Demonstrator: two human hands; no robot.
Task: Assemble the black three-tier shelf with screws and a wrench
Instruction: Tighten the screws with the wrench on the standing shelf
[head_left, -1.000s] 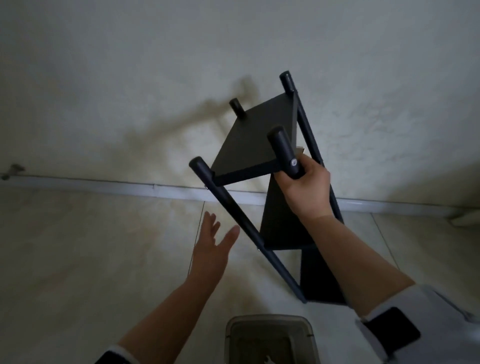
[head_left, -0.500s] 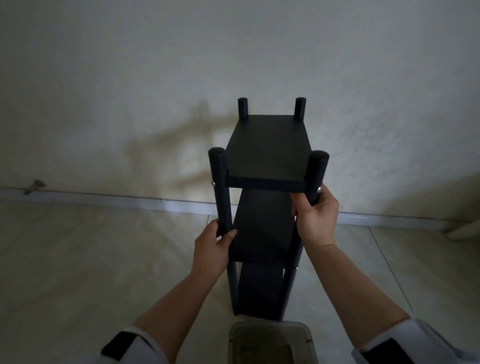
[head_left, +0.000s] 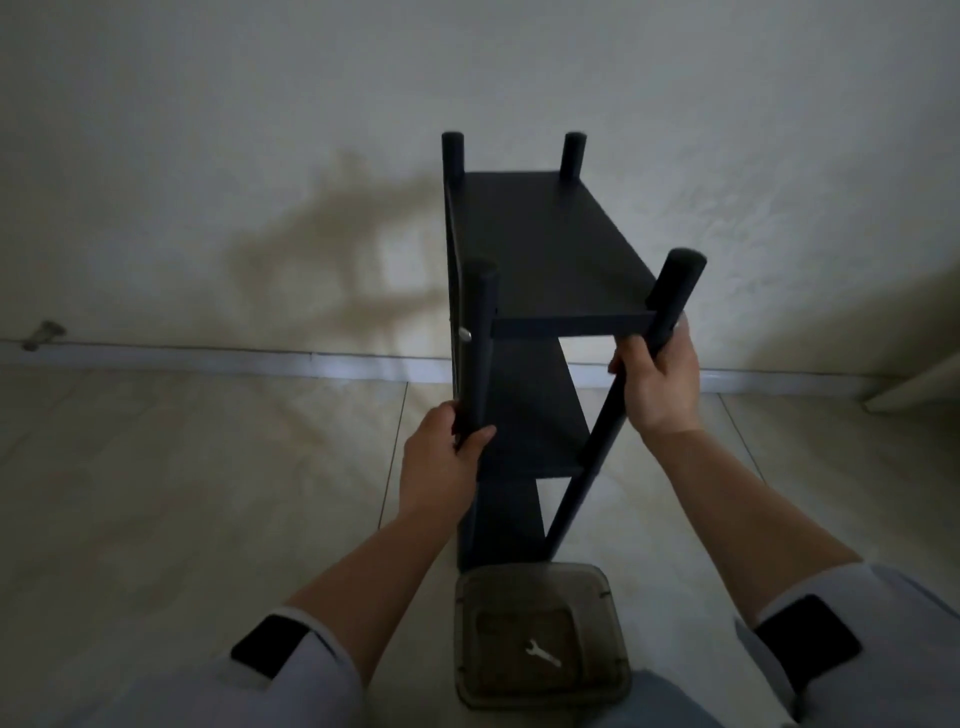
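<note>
The black shelf (head_left: 540, 249) stood on the tiled floor (head_left: 208, 467) near the wall (head_left: 260, 130), tilted. The left hand (head_left: 441, 462) curled its grip round the near left post (head_left: 480, 353); the right hand (head_left: 657, 379) wrapped its grip round the near right post (head_left: 670, 301). A small wrench (head_left: 543, 653) lay in a plastic box (head_left: 540, 634) just before the shelf.

Plastic container (head_left: 618, 691) on tiled floor (head_left: 182, 467)

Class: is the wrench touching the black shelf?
Apart. The head view shows the wrench lying inside the plastic container, separate from the shelf.
</note>
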